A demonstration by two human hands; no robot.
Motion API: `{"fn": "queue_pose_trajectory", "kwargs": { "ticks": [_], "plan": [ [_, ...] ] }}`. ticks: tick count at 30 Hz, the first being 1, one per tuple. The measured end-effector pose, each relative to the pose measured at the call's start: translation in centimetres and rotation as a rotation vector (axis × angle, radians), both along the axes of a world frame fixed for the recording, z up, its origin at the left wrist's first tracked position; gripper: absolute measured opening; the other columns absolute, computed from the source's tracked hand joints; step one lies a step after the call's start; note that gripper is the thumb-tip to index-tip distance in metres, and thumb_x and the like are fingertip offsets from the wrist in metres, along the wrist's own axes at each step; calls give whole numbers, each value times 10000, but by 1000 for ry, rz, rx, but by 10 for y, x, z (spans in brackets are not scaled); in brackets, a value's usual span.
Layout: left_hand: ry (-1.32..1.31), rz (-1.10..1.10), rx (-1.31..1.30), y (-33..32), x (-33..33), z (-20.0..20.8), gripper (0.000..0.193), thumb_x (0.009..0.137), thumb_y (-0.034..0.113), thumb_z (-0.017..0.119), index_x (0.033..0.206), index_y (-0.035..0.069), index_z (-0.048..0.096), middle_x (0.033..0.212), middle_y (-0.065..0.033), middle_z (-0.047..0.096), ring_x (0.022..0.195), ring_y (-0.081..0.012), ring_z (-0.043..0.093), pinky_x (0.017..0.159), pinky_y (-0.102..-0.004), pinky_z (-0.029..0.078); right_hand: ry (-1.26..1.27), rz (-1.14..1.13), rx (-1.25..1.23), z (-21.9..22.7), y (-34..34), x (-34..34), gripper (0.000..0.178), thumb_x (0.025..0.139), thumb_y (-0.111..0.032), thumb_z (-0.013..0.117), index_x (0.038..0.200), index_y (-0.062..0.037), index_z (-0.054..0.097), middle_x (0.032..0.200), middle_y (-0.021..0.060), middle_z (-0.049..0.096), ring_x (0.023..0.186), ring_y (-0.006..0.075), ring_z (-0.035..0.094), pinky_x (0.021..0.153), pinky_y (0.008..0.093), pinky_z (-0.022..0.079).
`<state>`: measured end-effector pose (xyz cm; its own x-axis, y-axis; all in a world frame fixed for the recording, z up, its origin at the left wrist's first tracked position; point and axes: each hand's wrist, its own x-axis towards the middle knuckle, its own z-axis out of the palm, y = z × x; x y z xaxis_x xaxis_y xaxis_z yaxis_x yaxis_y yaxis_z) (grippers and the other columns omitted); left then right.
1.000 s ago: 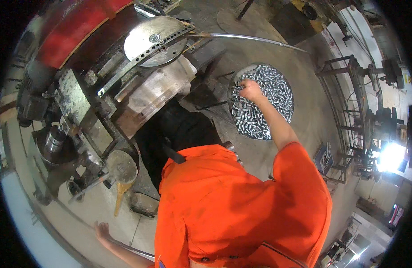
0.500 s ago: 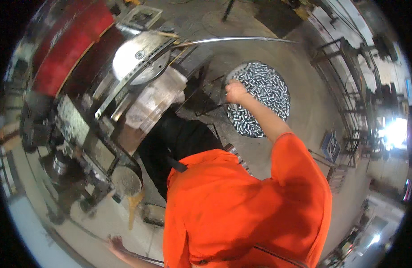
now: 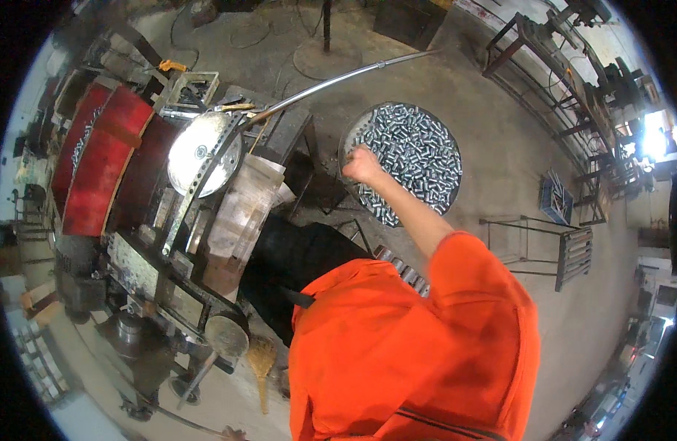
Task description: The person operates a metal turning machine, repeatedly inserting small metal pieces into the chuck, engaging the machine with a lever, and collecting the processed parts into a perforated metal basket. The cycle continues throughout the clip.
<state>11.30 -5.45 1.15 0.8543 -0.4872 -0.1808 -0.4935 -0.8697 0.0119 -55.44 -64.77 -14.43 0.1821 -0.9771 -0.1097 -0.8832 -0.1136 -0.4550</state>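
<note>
Right hand hanging at the left side of a well-filled tray

A person in a bright orange cloth shirt is bending over the shop floor, and the bare right hand is hanging over the left part of a wide, round, dark-rimmed tray. Its fingers are curling inward, more closed than spread. Short, shiny, silver-coloured metal cylinders are lying loose across the tray, pointing every way and covering most of it; a narrow strip along the left rim is showing less covered. The left hand is showing only as a small, blurred shape at the lower edge, well apart from the tray. At this scale I cannot tell whether either hand is gripping anything, or how far open the left one is.

To the left, a flat, round, silver metal disc is sitting on the machine, with a long metal bar pierced by a row of holes crossing it. A straw-coloured broom is lying near the machine's lower end.

Judging by the tray, handling of the cylinders is standing partway: a large pile is already gathering there, unsorted. Nothing here is showing a finished count or an orderly stack, so how much is remaining is staying uncertain.
</note>
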Motion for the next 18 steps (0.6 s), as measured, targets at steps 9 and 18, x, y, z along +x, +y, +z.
{"fn": "queue_pose_trajectory", "kwargs": {
  "ticks": [9, 18],
  "plan": [
    [296, -214, -840, -253, -181, 151, 350, 913, 209, 532, 1140, -58, 534, 981, -139, 618, 821, -169, 585, 696, -284, 484, -1009, 476, -124, 147, 84, 144, 362, 544, -97, 625, 897, -38, 679, 1000, 128, 570, 932, 283, 570, 791, 339, 465],
    [1644, -246, -1096, -383, -273, 97, 419, 971, 330, 379, 964, -52, 551, 777, -142, 637, 723, -233, 632, 697, -325, 505, -1243, 1005, 37, 242, 113, 247, 525, 545, 68, 501, 1048, 0, 633, 1188, 162, 466, 718, 151, 565, 599, 251, 481]
  ]
}}
